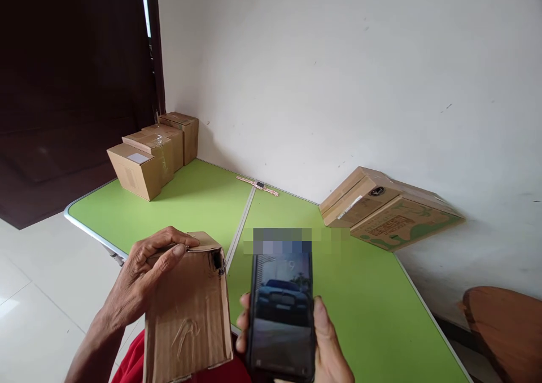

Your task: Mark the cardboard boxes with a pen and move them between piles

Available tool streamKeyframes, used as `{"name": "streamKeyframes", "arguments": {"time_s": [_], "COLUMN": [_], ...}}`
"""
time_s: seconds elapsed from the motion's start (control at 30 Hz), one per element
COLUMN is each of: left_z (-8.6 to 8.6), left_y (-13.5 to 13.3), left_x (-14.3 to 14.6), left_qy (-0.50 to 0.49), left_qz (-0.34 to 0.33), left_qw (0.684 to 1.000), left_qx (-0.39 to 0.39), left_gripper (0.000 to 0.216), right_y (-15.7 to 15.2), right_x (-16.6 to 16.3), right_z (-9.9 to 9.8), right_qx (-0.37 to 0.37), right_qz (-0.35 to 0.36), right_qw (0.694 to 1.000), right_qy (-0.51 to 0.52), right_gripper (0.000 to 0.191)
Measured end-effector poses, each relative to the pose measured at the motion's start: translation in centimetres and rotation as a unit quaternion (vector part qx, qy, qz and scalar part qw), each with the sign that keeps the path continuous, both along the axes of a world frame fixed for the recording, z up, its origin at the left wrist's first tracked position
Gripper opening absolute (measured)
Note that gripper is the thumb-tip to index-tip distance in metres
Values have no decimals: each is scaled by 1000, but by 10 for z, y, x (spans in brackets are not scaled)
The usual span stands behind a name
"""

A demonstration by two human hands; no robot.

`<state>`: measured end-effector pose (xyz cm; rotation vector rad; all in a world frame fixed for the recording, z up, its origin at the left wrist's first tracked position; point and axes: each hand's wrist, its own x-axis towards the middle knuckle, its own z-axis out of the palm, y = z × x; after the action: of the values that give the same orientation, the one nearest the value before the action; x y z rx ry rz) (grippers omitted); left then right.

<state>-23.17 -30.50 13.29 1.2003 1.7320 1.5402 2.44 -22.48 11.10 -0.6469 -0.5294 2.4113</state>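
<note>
The small cardboard box [188,315] sits near and left, off the table's near edge, still unopened, its top flap worn; the left hand [139,276] is clamped over its top. The right hand [322,343] grips a smartphone [282,315] with its screen lit, just beside the box. Beyond, the green folding table [203,202] lies mostly bare in the middle: stacked cartons [154,152] far left, flat boxes [387,208] far right against the wall, a wristwatch [258,185] between them

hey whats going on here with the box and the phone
A person sits at a green folding table. Their left hand grips the top edge of a worn cardboard box, held upright near their lap. Their right hand holds a smartphone, screen lit. More small cardboard boxes sit at the far left corner, flat cartons lean by the wall, and a wristwatch lies between.
</note>
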Motion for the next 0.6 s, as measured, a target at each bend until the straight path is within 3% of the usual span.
{"name": "streamKeyframes", "arguments": {"time_s": [0.1, 0.17, 0.23, 0.33, 0.5, 0.6], "left_z": [-2, -3, -4, -3, 2, 2], "left_y": [-1, -2, -2, -1, 3, 6], "left_x": [-3, -4, -4, -4, -1, 1], "left_qy": [4, 7, 6, -9, -6, -6], "left_qz": [1, -2, -1, 11, 7, -3], "left_qw": [1000, 1000, 1000, 1000, 1000, 1000], "left_qx": [-4, -5, -6, -9, 4, 16], "left_gripper": [37, 35, 35, 35, 35, 36], "right_y": [28, 50, 70, 90, 101, 107], "right_x": [24, 41, 54, 66, 71, 79], "right_z": [-32, -66, -100, -133, -137, -132], "right_qx": [65, 117, 171, 195, 227, 261], "right_qz": [-159, -249, -267, -262, -229, -177], "right_qw": [973, 910, 837, 793, 758, 707], "right_qy": [-154, -311, -445, -514, -567, -633], "right_gripper": [62, 66, 73, 76, 55, 41]}}
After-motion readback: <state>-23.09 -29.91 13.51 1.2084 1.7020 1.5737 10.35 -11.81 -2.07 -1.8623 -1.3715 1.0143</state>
